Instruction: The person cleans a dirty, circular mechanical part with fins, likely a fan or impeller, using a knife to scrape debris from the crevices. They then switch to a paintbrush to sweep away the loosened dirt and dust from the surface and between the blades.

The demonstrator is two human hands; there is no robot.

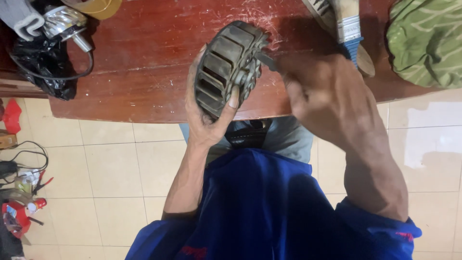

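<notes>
My left hand (207, 118) grips a round, dirty grey metal part with ribbed slots (227, 65), holding it upright over the near edge of a red-brown wooden table (144, 62). The thumb lies across its rim. My right hand (327, 96) is closed around a thin dark tool (265, 60) whose tip touches the right side of the ribbed part. Most of the tool is hidden inside the fist.
A paintbrush with a blue ferrule end (349, 29) lies at the back right, beside a green cloth (426, 41). A black bag with a cable (43, 62), a shiny metal piece (65, 21) and a glove (21, 17) sit at the table's left. Red tools and wires (21, 202) lie on the tiled floor.
</notes>
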